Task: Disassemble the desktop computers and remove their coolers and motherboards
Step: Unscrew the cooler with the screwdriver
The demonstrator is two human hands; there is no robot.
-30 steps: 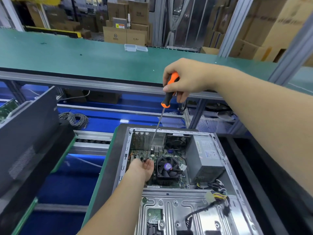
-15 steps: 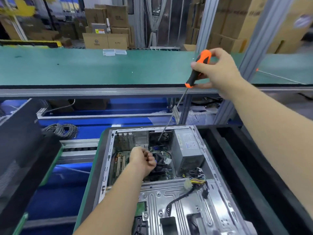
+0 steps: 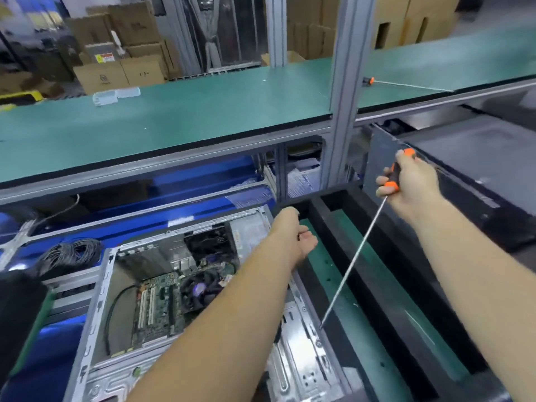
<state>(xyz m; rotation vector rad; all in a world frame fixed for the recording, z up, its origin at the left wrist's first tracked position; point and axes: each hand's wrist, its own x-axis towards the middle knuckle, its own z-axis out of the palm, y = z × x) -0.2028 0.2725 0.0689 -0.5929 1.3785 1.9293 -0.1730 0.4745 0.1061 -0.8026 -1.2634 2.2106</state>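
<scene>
Your smooth green bench spans twelve o'clock, cardboard boxes behind. Your right hand grips the orange-handled screwdriver; your left hand looks loosely curled, grip unclear.

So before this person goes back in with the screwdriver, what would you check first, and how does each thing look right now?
1. Screwdriver firmly held: ok, the right hand grips its orange and black handle.
2. Tip on a screw: not ok, the shaft slants down to the case's right edge, away from the motherboard.
3. Left hand free to steady parts: cannot tell, its fingers curl over the black tray beside the case, and whether it holds a screw is hidden.
4. Cooler fan still mounted: ok, it sits on the motherboard.
5. Cables out of the way: not ok, a black cable loops inside the case.
</scene>
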